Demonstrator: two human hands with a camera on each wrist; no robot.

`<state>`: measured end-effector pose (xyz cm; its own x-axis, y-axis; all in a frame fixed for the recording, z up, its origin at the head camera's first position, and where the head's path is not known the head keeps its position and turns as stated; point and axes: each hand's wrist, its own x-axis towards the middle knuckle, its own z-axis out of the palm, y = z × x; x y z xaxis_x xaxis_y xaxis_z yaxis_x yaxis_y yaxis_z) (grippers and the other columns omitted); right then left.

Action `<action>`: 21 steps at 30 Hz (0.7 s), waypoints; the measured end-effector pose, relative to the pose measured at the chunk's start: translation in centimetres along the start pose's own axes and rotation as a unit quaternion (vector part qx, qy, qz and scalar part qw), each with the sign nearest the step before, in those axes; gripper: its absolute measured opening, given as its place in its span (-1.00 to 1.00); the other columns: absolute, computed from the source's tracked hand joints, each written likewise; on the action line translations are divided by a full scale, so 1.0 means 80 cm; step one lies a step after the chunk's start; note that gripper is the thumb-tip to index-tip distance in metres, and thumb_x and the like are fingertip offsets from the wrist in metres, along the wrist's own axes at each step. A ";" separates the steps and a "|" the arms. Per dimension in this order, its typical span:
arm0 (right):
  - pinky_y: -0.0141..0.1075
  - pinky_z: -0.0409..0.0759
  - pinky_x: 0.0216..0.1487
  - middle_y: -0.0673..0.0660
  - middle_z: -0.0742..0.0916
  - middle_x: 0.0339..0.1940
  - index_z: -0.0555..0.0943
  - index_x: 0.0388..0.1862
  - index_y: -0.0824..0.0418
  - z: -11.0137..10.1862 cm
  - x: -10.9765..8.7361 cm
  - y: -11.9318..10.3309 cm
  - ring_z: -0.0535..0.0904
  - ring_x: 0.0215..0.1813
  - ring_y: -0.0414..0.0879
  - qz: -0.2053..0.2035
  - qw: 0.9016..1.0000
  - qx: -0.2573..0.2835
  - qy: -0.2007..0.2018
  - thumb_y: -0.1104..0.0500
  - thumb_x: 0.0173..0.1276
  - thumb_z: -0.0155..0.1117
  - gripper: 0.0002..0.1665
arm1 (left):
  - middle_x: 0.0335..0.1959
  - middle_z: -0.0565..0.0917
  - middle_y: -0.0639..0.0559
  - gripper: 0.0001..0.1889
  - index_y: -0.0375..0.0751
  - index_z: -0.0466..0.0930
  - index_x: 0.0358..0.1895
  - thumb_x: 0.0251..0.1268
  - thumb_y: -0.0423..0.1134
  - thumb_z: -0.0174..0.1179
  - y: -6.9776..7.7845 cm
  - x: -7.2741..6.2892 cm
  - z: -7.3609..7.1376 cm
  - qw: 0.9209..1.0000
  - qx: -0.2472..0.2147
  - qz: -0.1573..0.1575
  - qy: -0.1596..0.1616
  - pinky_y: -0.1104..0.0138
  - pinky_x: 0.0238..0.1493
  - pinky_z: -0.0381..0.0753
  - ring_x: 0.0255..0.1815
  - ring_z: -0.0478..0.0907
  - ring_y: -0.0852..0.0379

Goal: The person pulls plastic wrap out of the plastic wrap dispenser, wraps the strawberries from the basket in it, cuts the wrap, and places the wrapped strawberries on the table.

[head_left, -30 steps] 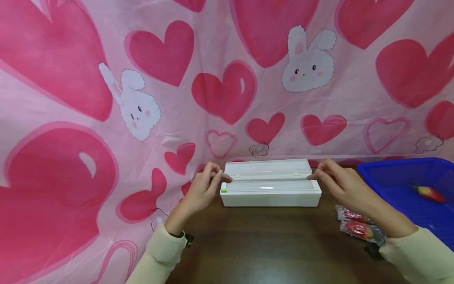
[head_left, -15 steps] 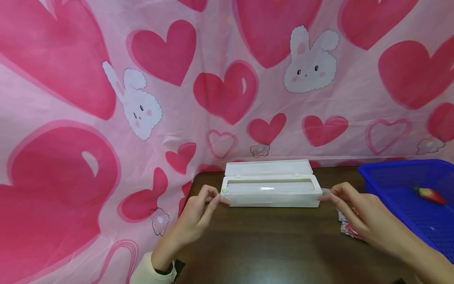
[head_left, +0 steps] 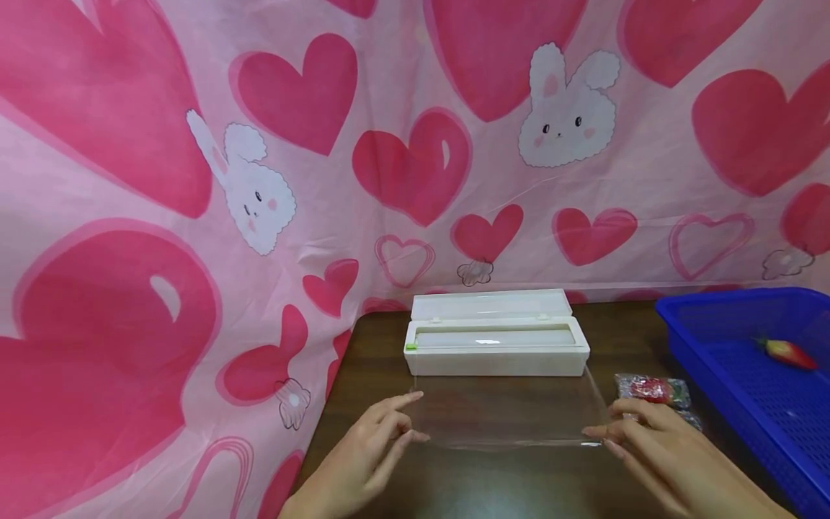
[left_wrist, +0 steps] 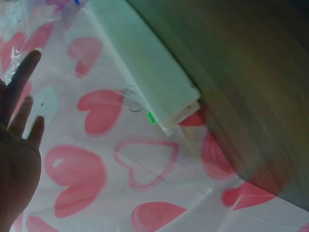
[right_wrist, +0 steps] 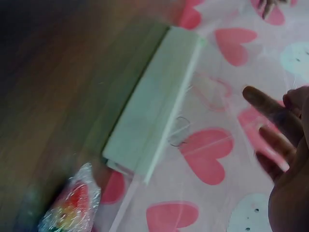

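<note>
A white cling film dispenser [head_left: 498, 365] stands on the table with its lid [head_left: 491, 305] raised. From its front stretches a clear sheet of cling film [head_left: 506, 414] over the table. My left hand [head_left: 366, 454] pinches the sheet's near left corner between thumb and fingers. At the near right corner, my right hand [head_left: 668, 450] pinches the film in the same way. The left wrist view shows the dispenser [left_wrist: 140, 53] and part of my left hand [left_wrist: 19, 164]. In the right wrist view, the fingers of my right hand [right_wrist: 292, 169] show beside the dispenser [right_wrist: 154, 101].
Film-wrapped strawberries [head_left: 650, 390] lie right of the dispenser, partly behind my right hand. A blue plastic basket [head_left: 720, 375] at the right holds an unwrapped strawberry [head_left: 790, 355]. Behind the dark wooden table [head_left: 363, 360] hangs a pink cloth [head_left: 415, 58] with hearts and rabbits.
Both hands have moved from above the dispenser down toward me, drawing out the cling film into a wide sheet. The dispenser has stayed in place.
</note>
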<state>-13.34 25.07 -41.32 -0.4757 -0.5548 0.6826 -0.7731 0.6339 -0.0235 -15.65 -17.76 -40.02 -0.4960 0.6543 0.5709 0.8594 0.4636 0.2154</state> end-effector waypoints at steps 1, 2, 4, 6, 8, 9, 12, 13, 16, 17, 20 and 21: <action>-0.58 0.29 0.32 -0.16 0.67 0.13 0.62 0.12 -0.24 0.003 -0.003 0.001 0.52 0.20 -0.27 -0.011 1.000 0.003 -0.008 -0.07 0.58 0.14 -0.77 | 0.19 0.64 0.11 -0.91 -0.10 0.57 -0.07 0.48 -0.36 0.20 0.000 -0.002 0.002 1.000 -0.007 -0.002 -0.011 0.39 0.23 0.52 0.27 0.55 0.10; -0.58 0.18 0.40 -0.12 0.66 0.21 0.60 0.16 -0.25 0.006 -0.007 0.002 0.45 0.32 -0.25 -0.019 1.000 0.004 -0.022 -0.09 0.52 0.22 -0.72 | 0.17 0.65 0.11 -0.89 -0.09 0.58 -0.05 0.46 -0.36 0.22 -0.001 -0.005 0.004 1.000 -0.008 -0.003 -0.023 0.38 0.22 0.53 0.22 0.58 0.14; -0.60 0.03 0.46 -0.12 0.66 0.26 0.57 0.24 -0.21 0.015 -0.016 0.006 0.44 0.38 -0.25 -0.039 0.998 0.016 -0.041 -0.11 0.43 0.34 -0.57 | 0.06 0.71 0.18 -0.88 -0.08 0.59 -0.04 0.46 -0.33 0.24 -0.003 -0.009 0.008 0.999 -0.004 0.000 -0.042 0.40 0.18 0.56 0.08 0.63 0.23; -0.58 0.16 0.42 -0.09 0.69 0.20 0.59 0.24 -0.11 0.027 -0.024 0.010 0.53 0.29 -0.24 -0.068 0.997 0.028 -0.037 -0.11 0.46 0.31 -0.59 | -0.07 0.74 0.27 -0.88 -0.06 0.59 -0.03 0.46 -0.30 0.24 -0.006 -0.014 0.014 0.998 0.004 0.004 -0.059 0.43 0.09 0.58 -0.03 0.64 0.30; -0.58 0.30 0.32 -0.16 0.71 0.10 0.60 0.22 -0.06 0.038 -0.032 0.014 0.61 0.14 -0.25 -0.084 0.995 0.025 -0.042 -0.12 0.48 0.29 -0.59 | -0.12 0.76 0.29 -0.92 -0.03 0.58 -0.05 0.50 -0.26 0.21 -0.009 -0.019 0.017 0.997 0.018 0.004 -0.081 0.38 0.12 0.58 -0.03 0.64 0.31; -0.58 0.36 0.25 -0.18 0.72 0.05 0.61 0.20 -0.04 0.043 -0.035 0.016 0.65 0.05 -0.23 -0.091 0.995 0.024 -0.042 -0.14 0.50 0.26 -0.60 | -0.14 0.76 0.30 -0.93 -0.02 0.58 -0.06 0.51 -0.25 0.20 -0.011 -0.022 0.019 0.996 0.022 0.005 -0.092 0.34 0.12 0.59 -0.03 0.65 0.31; -0.58 0.46 0.08 -0.16 0.72 0.01 0.58 0.22 0.00 0.054 -0.046 0.024 0.64 -0.01 -0.24 -0.104 0.991 0.038 -0.079 -0.13 0.45 0.32 -0.55 | -0.21 0.74 0.33 -0.95 0.01 0.56 -0.06 0.53 -0.21 0.18 -0.017 -0.030 0.025 0.991 0.012 -0.008 -0.134 0.31 0.10 0.61 -0.06 0.65 0.37; -0.58 0.46 0.07 -0.16 0.72 0.01 0.57 0.23 0.02 0.057 -0.049 0.026 0.64 -0.02 -0.25 -0.111 0.989 0.033 -0.092 -0.13 0.44 0.34 -0.52 | -0.24 0.73 0.34 -0.96 0.02 0.56 -0.07 0.54 -0.19 0.17 -0.018 -0.032 0.027 0.989 0.010 -0.014 -0.147 0.34 0.07 0.61 -0.09 0.64 0.39; -0.55 0.46 0.05 -0.11 0.74 -0.01 0.56 0.23 0.09 0.068 -0.056 0.029 0.64 -0.04 -0.25 -0.141 0.983 0.017 -0.115 -0.15 0.39 0.38 -0.44 | -0.29 0.68 0.37 -0.97 0.04 0.58 -0.09 0.53 -0.17 0.18 -0.023 -0.037 0.035 0.985 0.009 -0.009 -0.170 0.45 -0.02 0.59 -0.19 0.58 0.46; -0.52 0.47 0.04 -0.10 0.74 -0.01 0.57 0.22 0.10 0.072 -0.058 0.030 0.64 -0.04 -0.25 -0.153 0.981 0.007 -0.116 -0.19 0.38 0.37 -0.43 | -0.27 0.67 0.38 -0.96 0.05 0.59 -0.08 0.52 -0.18 0.19 -0.024 -0.039 0.038 0.984 0.012 -0.006 -0.179 0.47 -0.02 0.57 -0.20 0.56 0.47; -0.49 0.47 0.02 -0.08 0.75 -0.06 0.63 0.10 0.08 0.083 -0.063 0.031 0.63 -0.09 -0.27 -0.175 0.977 -0.002 -0.121 -0.18 0.41 0.35 -0.53 | -0.17 0.64 0.36 -0.96 0.07 0.62 -0.09 0.50 -0.16 0.22 -0.027 -0.042 0.046 0.976 0.036 0.001 -0.213 0.49 -0.02 0.54 -0.16 0.53 0.47; -0.49 0.47 0.01 -0.08 0.74 -0.05 0.65 0.05 0.04 0.085 -0.065 0.032 0.63 -0.10 -0.27 -0.174 0.977 -0.001 -0.124 -0.17 0.43 0.34 -0.60 | -0.11 0.64 0.35 -0.95 0.09 0.62 -0.08 0.50 -0.15 0.23 -0.028 -0.043 0.048 0.973 0.044 0.000 -0.226 0.48 0.00 0.54 -0.11 0.52 0.46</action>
<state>-15.69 25.87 -49.91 -0.2712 -0.8503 0.4511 -0.9057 0.3841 0.1794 -16.30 -18.76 -45.50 -0.5174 0.8407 0.1596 0.8551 0.5005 0.1353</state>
